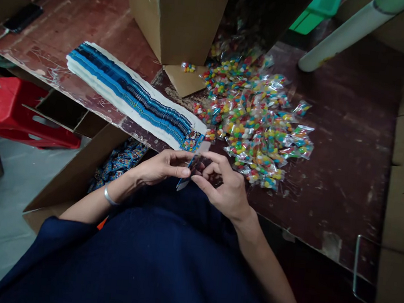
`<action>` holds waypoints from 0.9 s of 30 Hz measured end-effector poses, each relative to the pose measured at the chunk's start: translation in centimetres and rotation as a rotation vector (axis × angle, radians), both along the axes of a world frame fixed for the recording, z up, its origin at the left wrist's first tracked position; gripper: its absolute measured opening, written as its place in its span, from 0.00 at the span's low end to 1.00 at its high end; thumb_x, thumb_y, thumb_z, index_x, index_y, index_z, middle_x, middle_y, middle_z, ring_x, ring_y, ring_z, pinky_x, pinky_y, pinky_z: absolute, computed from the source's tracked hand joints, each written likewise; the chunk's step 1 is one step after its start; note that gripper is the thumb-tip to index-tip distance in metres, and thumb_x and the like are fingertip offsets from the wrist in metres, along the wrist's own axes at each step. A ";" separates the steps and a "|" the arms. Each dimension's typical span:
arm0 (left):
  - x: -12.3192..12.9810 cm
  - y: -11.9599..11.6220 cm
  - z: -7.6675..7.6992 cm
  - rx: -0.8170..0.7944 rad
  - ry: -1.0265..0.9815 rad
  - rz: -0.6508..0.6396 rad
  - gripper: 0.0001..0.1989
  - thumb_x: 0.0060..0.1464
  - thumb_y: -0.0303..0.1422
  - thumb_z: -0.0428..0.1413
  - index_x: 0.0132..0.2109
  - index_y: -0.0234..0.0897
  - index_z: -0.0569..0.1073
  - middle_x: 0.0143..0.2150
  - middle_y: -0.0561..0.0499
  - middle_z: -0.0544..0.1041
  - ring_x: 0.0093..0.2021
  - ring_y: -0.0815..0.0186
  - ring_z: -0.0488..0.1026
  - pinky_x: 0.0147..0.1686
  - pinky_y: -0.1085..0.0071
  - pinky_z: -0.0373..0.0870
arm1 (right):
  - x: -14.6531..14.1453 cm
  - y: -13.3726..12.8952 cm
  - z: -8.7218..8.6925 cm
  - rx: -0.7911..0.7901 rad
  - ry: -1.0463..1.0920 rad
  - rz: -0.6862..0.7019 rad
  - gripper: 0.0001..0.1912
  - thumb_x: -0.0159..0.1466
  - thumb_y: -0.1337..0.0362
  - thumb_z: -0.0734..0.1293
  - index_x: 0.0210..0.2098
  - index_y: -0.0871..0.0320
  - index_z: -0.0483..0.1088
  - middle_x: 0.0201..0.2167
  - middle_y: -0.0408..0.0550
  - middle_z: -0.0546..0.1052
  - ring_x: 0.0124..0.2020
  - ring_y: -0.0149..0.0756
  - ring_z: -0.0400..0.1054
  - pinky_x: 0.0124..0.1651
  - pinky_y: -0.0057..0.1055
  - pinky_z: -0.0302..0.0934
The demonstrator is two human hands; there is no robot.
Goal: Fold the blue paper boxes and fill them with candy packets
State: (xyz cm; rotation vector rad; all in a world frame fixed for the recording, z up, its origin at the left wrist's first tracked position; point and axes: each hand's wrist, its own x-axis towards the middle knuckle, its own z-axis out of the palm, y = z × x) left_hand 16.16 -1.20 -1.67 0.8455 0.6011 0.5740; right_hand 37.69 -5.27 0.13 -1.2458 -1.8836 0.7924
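Observation:
In front of my torso, a small flat printed carton point(193, 164) with pale flaps stands on edge between my hands. My left hand point(161, 167) pinches it from the left, thumb on the near side. From the right, my right hand point(225, 186) grips its edge with thumb and curled fingers; the fingertips are partly hidden behind it. Just beyond lies a long fanned row of blue printed cartons point(132, 92) with white edges. To the right of that row spreads a heap of clear packets of colourful candies point(253, 113).
An open cardboard box point(71, 175) below the table edge holds several filled blue packs point(122, 162). A tall carton point(191, 19) stands behind the candy. There is a red stool point(3, 104) at left, a phone with a cable point(23, 18), and a white pole point(346, 36).

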 end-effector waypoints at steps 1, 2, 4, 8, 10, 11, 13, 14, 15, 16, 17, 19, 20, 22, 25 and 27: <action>-0.1 -0.2 0.0 0.015 0.032 -0.030 0.30 0.46 0.43 0.74 0.54 0.37 0.82 0.51 0.41 0.84 0.52 0.54 0.81 0.55 0.59 0.74 | 0.2 0.2 0.2 -0.039 0.033 0.015 0.18 0.67 0.53 0.73 0.52 0.52 0.71 0.23 0.36 0.75 0.21 0.30 0.69 0.27 0.27 0.67; -0.1 -0.3 -0.1 0.029 0.064 -0.061 0.30 0.46 0.42 0.74 0.56 0.38 0.81 0.50 0.42 0.84 0.51 0.55 0.81 0.53 0.60 0.74 | 0.3 0.4 0.3 -0.075 0.068 0.026 0.14 0.66 0.53 0.73 0.46 0.52 0.71 0.23 0.36 0.74 0.20 0.29 0.69 0.26 0.26 0.65; -0.1 -0.6 -0.1 0.056 0.114 -0.088 0.28 0.47 0.42 0.74 0.55 0.38 0.82 0.46 0.44 0.84 0.47 0.57 0.81 0.49 0.63 0.74 | 0.5 0.6 0.4 -0.136 0.117 0.042 0.14 0.65 0.52 0.75 0.35 0.53 0.69 0.23 0.37 0.75 0.21 0.28 0.69 0.24 0.25 0.63; 0.5 -1.1 -0.5 0.061 0.142 0.054 0.22 0.49 0.46 0.71 0.43 0.33 0.84 0.38 0.48 0.83 0.37 0.64 0.78 0.40 0.69 0.72 | 0.3 0.4 -0.3 -0.151 0.239 -0.104 0.14 0.64 0.52 0.76 0.37 0.54 0.72 0.26 0.39 0.77 0.24 0.31 0.71 0.26 0.26 0.67; 1.1 -1.3 -0.8 0.067 0.151 0.184 0.21 0.49 0.47 0.72 0.42 0.33 0.84 0.37 0.49 0.82 0.37 0.64 0.77 0.42 0.69 0.73 | -0.3 0.0 -1.0 -0.126 0.317 -0.223 0.19 0.62 0.52 0.77 0.47 0.53 0.73 0.35 0.44 0.81 0.32 0.35 0.77 0.32 0.28 0.73; 1.5 -1.5 -0.9 0.069 0.152 0.251 0.21 0.48 0.46 0.72 0.41 0.33 0.83 0.38 0.49 0.82 0.38 0.65 0.77 0.42 0.69 0.74 | -0.7 -0.2 -1.4 -0.113 0.343 -0.267 0.22 0.61 0.53 0.78 0.50 0.53 0.72 0.39 0.46 0.82 0.37 0.37 0.79 0.35 0.30 0.76; 2.2 -1.9 -1.2 0.060 0.141 0.374 0.21 0.47 0.46 0.73 0.39 0.33 0.81 0.37 0.49 0.81 0.37 0.66 0.76 0.42 0.69 0.75 | -1.7 -0.6 -2.1 -0.097 0.374 -0.322 0.21 0.62 0.55 0.77 0.51 0.53 0.73 0.43 0.48 0.83 0.41 0.39 0.81 0.39 0.32 0.78; 2.6 -2.1 -1.3 0.059 0.135 0.432 0.22 0.46 0.45 0.73 0.40 0.34 0.79 0.37 0.50 0.81 0.36 0.67 0.76 0.41 0.70 0.75 | -2.2 -0.8 -2.4 -0.087 0.388 -0.353 0.18 0.63 0.56 0.76 0.50 0.53 0.73 0.41 0.48 0.83 0.39 0.38 0.81 0.39 0.31 0.78; 2.8 -2.3 -1.3 0.070 0.133 0.482 0.23 0.45 0.44 0.74 0.42 0.35 0.78 0.36 0.51 0.80 0.35 0.68 0.76 0.41 0.70 0.75 | -2.6 -0.9 -2.7 -0.072 0.402 -0.383 0.15 0.65 0.58 0.75 0.49 0.53 0.74 0.40 0.47 0.83 0.37 0.38 0.81 0.38 0.31 0.78; 3.0 -2.6 -1.3 0.098 0.138 0.529 0.25 0.45 0.43 0.74 0.45 0.37 0.76 0.36 0.52 0.79 0.35 0.68 0.76 0.40 0.71 0.76 | -2.9 -1.0 -2.9 -0.055 0.416 -0.410 0.13 0.66 0.59 0.74 0.48 0.53 0.74 0.38 0.47 0.83 0.35 0.37 0.80 0.37 0.31 0.77; 3.1 -2.8 -1.3 0.139 0.150 0.568 0.28 0.46 0.42 0.74 0.50 0.39 0.75 0.37 0.53 0.79 0.35 0.68 0.76 0.40 0.72 0.76 | -3.2 -1.0 -3.1 -0.038 0.427 -0.427 0.12 0.66 0.60 0.73 0.48 0.53 0.75 0.38 0.46 0.84 0.35 0.37 0.80 0.38 0.31 0.77; 3.1 -3.2 -1.1 0.234 0.182 0.598 0.33 0.49 0.40 0.72 0.60 0.43 0.70 0.41 0.52 0.79 0.37 0.67 0.77 0.41 0.71 0.77 | -3.4 -1.0 -3.5 -0.002 0.443 -0.446 0.13 0.66 0.61 0.73 0.50 0.53 0.77 0.41 0.47 0.84 0.39 0.38 0.81 0.42 0.33 0.77; 3.0 -3.3 -1.1 0.274 0.201 0.590 0.34 0.52 0.40 0.71 0.63 0.44 0.69 0.44 0.51 0.79 0.39 0.67 0.78 0.42 0.71 0.77 | -3.3 -0.9 -3.7 0.012 0.442 -0.446 0.14 0.66 0.62 0.74 0.51 0.52 0.77 0.44 0.48 0.84 0.41 0.39 0.81 0.45 0.35 0.77; 2.7 -3.5 -0.9 0.329 0.239 0.545 0.32 0.56 0.40 0.68 0.65 0.43 0.69 0.51 0.47 0.79 0.42 0.65 0.78 0.43 0.70 0.77 | -3.1 -0.8 -4.1 0.040 0.405 -0.435 0.16 0.67 0.61 0.73 0.54 0.51 0.77 0.47 0.48 0.84 0.44 0.41 0.80 0.49 0.38 0.76; 2.3 -3.5 -0.8 0.366 0.276 0.445 0.27 0.59 0.39 0.65 0.63 0.40 0.71 0.57 0.44 0.78 0.44 0.64 0.78 0.44 0.69 0.77 | -2.6 -0.7 -4.8 0.119 0.318 -0.396 0.15 0.68 0.62 0.72 0.54 0.50 0.77 0.45 0.47 0.82 0.43 0.40 0.78 0.50 0.40 0.74; 2.0 -3.4 -0.7 0.371 0.263 0.370 0.23 0.61 0.38 0.63 0.61 0.39 0.72 0.55 0.44 0.79 0.45 0.63 0.78 0.46 0.68 0.76 | -2.3 -0.5 -5.0 0.195 0.287 -0.363 0.11 0.68 0.63 0.72 0.50 0.50 0.78 0.41 0.46 0.81 0.42 0.39 0.77 0.48 0.38 0.73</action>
